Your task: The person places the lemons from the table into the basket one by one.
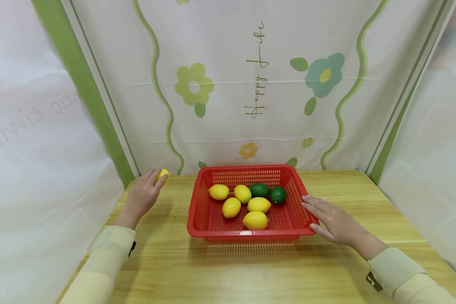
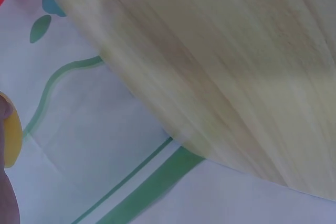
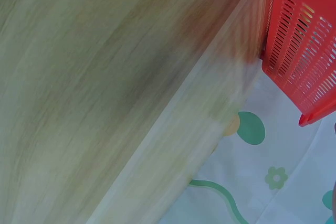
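Observation:
At the far left of the table in the head view, my left hand [image 1: 143, 192] holds a yellow lemon [image 1: 162, 175] between thumb and fingers. Part of that lemon [image 2: 13, 132] shows at the left edge of the left wrist view. My right hand [image 1: 336, 220] rests with extended fingers against the right rim of a red plastic basket [image 1: 247, 168]. Inside the basket lie several yellow lemons [image 1: 256, 221] and two dark green lemon-shaped fruits [image 1: 259, 190]. The basket's slotted side [image 3: 302, 40] fills the upper right of the right wrist view.
Beneath everything is a light wood-grain table [image 1: 167, 261]. A white curtain [image 1: 228, 84] printed with flowers and wavy green lines hangs behind the table's back edge. More white sheets hang at the left [image 1: 42, 177] and right [image 1: 433, 177] sides.

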A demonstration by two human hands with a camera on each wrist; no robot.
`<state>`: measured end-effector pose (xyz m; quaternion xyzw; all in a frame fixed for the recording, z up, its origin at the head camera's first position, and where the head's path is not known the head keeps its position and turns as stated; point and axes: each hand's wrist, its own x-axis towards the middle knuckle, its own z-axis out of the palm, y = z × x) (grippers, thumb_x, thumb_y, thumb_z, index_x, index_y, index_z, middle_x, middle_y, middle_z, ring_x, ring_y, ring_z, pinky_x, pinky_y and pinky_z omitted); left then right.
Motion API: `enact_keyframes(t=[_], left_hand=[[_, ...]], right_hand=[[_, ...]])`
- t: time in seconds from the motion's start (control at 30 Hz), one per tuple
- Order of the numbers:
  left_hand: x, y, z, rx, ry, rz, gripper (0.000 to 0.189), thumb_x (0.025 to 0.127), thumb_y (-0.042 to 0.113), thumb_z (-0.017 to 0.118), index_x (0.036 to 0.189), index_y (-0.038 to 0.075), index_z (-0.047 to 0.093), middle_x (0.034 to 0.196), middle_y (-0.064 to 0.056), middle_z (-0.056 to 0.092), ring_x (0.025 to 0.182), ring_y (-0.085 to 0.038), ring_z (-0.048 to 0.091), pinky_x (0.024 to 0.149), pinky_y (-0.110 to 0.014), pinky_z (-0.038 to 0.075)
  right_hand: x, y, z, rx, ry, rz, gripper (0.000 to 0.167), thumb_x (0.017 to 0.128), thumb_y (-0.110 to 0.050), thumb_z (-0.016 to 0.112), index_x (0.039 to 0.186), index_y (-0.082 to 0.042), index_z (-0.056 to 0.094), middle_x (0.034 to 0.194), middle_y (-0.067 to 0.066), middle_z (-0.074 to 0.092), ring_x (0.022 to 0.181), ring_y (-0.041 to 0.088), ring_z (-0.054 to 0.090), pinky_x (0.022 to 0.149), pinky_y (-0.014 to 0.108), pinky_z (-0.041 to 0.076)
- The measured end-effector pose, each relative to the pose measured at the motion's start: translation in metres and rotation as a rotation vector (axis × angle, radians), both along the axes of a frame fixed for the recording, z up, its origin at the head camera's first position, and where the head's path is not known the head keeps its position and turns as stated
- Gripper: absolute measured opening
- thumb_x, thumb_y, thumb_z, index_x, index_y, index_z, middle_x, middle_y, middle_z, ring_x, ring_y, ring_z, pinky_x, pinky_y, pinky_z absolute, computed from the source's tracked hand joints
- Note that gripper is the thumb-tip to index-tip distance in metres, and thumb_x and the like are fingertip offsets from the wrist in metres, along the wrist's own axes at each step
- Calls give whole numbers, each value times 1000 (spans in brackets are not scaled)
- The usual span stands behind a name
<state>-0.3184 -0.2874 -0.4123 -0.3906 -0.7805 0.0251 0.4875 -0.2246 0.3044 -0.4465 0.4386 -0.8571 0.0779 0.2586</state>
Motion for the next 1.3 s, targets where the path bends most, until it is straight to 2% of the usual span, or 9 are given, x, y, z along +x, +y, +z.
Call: enact_keyframes(t=[0.2,0.43,0.67,0.77,0.87,1.0,1.1,1.2,1.3], left_hand=[[-1,10,7,-7,13,-32,34,102,1,32,113,-7,64,112,-33,59,95,-48,59,78,-54,53],[0,21,13,-31,8,-59,38,105,4,28,115,-6,63,114,-32,59,98,-47,58,78,-54,54],[3,35,21,-59,-2,-82,36,106,5,29,118,-5,62,117,-31,58,100,-46,58,77,-53,55],[4,42,23,-77,-14,-81,37,106,5,28,120,-5,61,119,-30,57,103,-44,58,79,-51,55],[4,48,25,-76,-13,-97,36,106,5,29,119,-4,62,120,-29,58,104,-44,58,81,-50,55],[4,58,27,-94,-6,-102,37,106,5,28,120,-3,62,120,-29,59,105,-43,58,84,-49,54],[4,65,29,-121,-13,-99,38,106,6,27,122,-3,61,121,-28,59,108,-42,58,89,-47,52],[4,72,31,-134,-27,-123,34,104,3,33,123,-2,61,121,-27,59,110,-41,57,91,-46,51],[5,78,32,-142,-37,-148,30,102,0,39,123,-2,60,122,-27,58,111,-41,57,90,-47,52]], right_hand=[[-1,1,-2,-1,10,7,58,99,-42,50,134,4,54,139,20,51,124,37,49,115,23,14],[-1,0,-1,-13,26,20,57,99,-41,50,133,6,55,137,21,52,123,38,50,115,24,15],[-1,-1,-1,-13,18,15,57,89,-29,65,133,6,55,136,22,52,122,38,50,115,23,14],[-1,-1,-1,-17,22,17,55,93,-33,60,132,6,55,136,22,53,122,39,51,115,23,14],[0,-1,-1,-16,26,16,58,100,-42,48,132,6,55,136,22,53,122,38,51,115,23,14],[0,-1,-1,-13,22,10,63,102,-47,38,133,6,55,136,22,53,122,38,50,115,23,14],[0,-1,-1,-12,21,5,64,103,-48,37,133,5,55,137,22,52,123,38,50,115,23,14],[0,-1,-1,-15,21,9,58,100,-41,48,133,6,54,137,22,52,123,38,50,115,23,14],[0,-1,-1,-14,14,8,57,90,-30,64,134,5,54,138,22,52,123,38,50,115,23,14]])
